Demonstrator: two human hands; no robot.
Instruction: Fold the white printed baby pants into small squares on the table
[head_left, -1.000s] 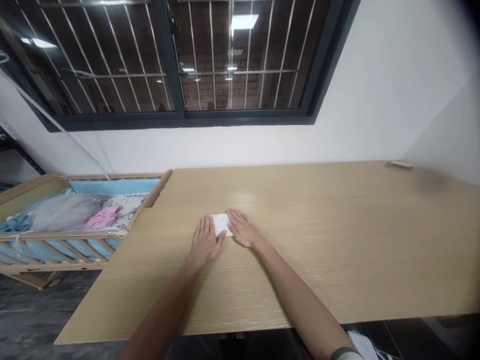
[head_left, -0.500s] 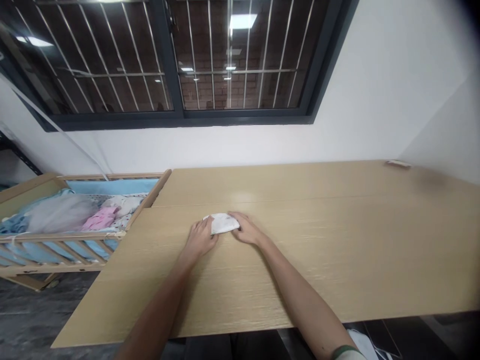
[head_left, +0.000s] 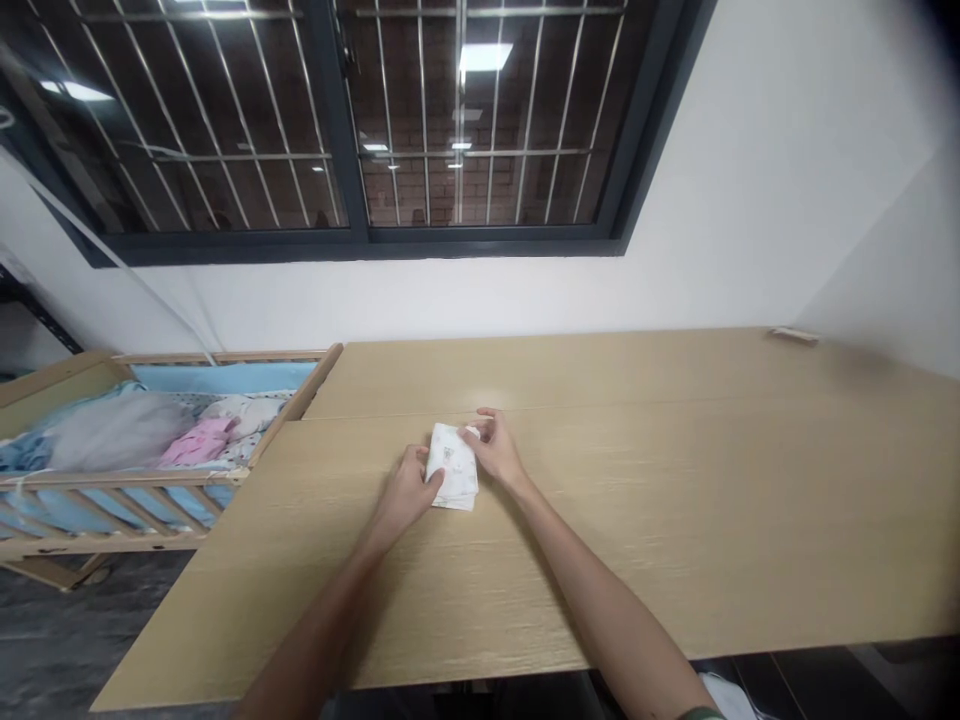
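A small folded white cloth (head_left: 452, 468) with a faint printed figure is over the wooden tabletop, its layered edges showing at the near end. On its left side, my left hand (head_left: 409, 490) pinches the edge, thumb on top and fingers curled at the side. My right hand (head_left: 496, 448) has its thumb on the upper right corner, while the index finger stretches out beyond it. The fingers under the cloth are partly hidden. Whether the cloth rests fully on the table I cannot tell.
The wide wooden table (head_left: 675, 500) reaches to the white wall below a barred window (head_left: 480, 240). At the left stands a wooden crib (head_left: 127, 480) with blue lining, a pink cloth (head_left: 201, 442) and other bedding. A small flat object (head_left: 793, 336) lies at the far right corner.
The white cloth has turned from a low, wide shape to an upright rectangle with its printed face showing. My right hand has opened its fingers somewhat, and my left hand has shifted slightly nearer.
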